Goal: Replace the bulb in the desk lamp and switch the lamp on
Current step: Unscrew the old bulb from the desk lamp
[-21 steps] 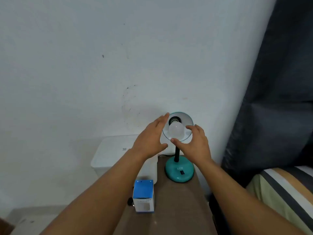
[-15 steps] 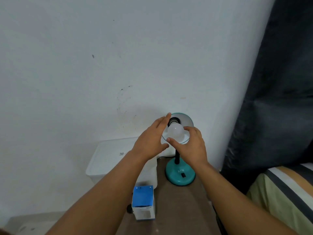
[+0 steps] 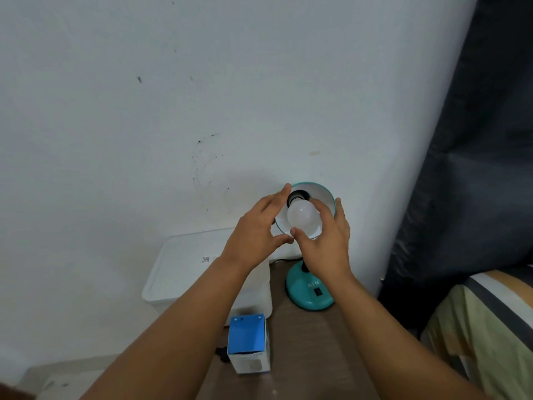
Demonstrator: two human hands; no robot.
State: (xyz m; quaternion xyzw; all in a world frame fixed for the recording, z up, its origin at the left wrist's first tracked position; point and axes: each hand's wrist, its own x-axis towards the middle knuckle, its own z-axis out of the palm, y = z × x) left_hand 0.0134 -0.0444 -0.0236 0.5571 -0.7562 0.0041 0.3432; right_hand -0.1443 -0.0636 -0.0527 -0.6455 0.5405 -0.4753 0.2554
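Right hand (image 3: 323,241) now cupped further around bulb (image 3: 302,216).

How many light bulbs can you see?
1: the white bulb sits in the lamp shade, held by the right hand. The blue box might hide another.

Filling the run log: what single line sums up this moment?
step: bulb change | right hand: grips bulb in lamp shade | left hand: steadies shade | lamp: unlit
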